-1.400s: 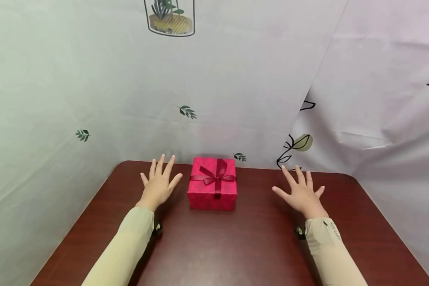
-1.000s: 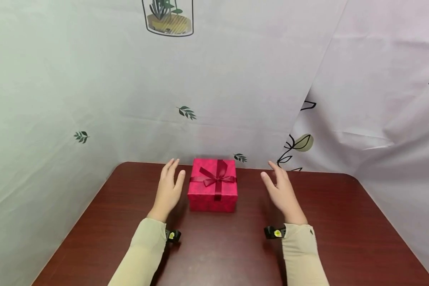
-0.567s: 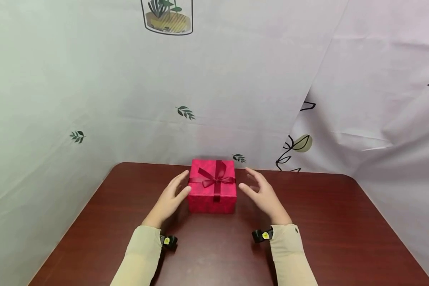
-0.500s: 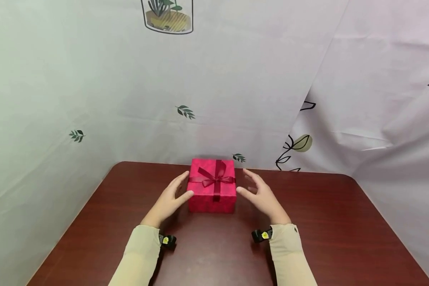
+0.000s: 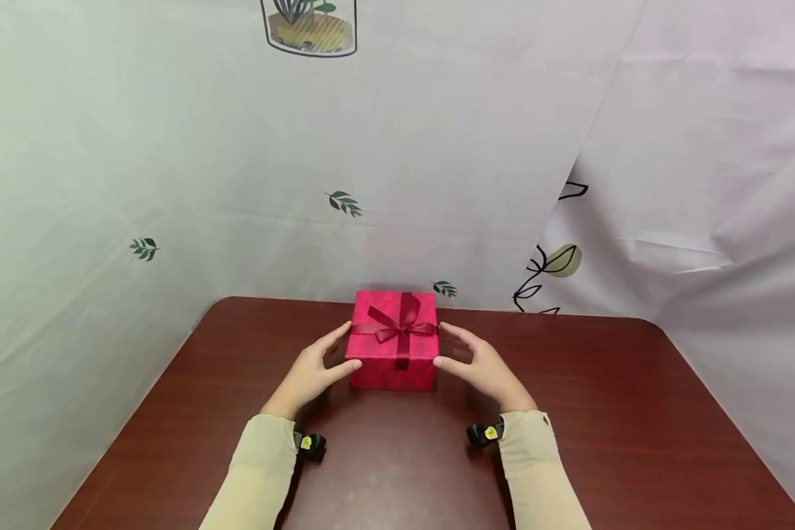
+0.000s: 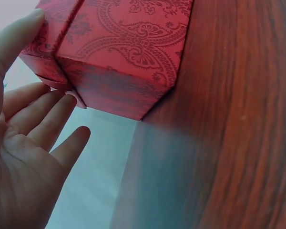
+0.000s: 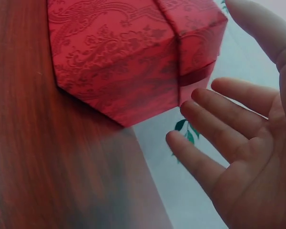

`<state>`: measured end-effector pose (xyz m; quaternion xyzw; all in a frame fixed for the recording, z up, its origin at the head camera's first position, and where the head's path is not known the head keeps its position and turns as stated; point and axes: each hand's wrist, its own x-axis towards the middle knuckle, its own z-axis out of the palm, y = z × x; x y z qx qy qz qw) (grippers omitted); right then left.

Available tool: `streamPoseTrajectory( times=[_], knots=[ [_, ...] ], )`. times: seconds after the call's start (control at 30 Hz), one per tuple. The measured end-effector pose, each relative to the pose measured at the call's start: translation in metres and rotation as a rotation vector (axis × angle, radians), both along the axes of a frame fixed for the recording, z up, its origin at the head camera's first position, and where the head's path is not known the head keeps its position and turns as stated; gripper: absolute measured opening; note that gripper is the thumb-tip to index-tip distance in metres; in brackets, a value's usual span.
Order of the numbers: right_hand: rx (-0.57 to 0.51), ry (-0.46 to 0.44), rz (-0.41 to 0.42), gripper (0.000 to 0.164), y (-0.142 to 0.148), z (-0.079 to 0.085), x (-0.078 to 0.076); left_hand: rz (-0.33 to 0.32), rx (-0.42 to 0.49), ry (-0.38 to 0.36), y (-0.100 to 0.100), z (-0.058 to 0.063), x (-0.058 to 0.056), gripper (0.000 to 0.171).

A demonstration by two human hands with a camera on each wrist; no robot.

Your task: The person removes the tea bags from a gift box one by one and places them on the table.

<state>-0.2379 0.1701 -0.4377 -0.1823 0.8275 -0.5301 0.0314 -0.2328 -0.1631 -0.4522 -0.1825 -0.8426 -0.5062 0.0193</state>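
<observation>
The bare left hand [image 5: 308, 375] and bare right hand [image 5: 493, 375] have just come inward, so the work reaches the red square paper-covered box [image 5: 374, 350] at the far middle of the brown wooden table [image 5: 384, 471]. Both grips are wide; firm holding I cannot tell. Wrist views show little fingers [image 6: 74, 148] standing apart from it, hidden from the head view.

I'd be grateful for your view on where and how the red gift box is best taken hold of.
I'd grip the red gift box by its left wall and right wall, left hand from the left, right hand from the right: it sits upright with flat opposite sides. The ribbon bow on top looks too soft to hold.
</observation>
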Motion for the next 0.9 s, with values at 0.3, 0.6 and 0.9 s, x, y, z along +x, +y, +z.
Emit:
streamPoseTrajectory(
  times=[0.3,0.6,0.9],
  knots=[
    [-0.116,-0.023,0.009,0.067,-0.0020,-0.0076,-0.0036,0.008,0.051,-0.003,0.0015,-0.0009,-0.0021,0.079],
    [-0.220,-0.082,0.013,0.066,-0.0033,-0.0082,-0.0022,0.005,0.043,-0.010,0.0044,0.0022,-0.0001,0.080],
    [-0.289,-0.082,0.022,0.065,-0.0059,-0.0025,-0.0014,0.024,0.039,0.002,0.0052,0.0065,-0.0005,0.079]
  ],
)
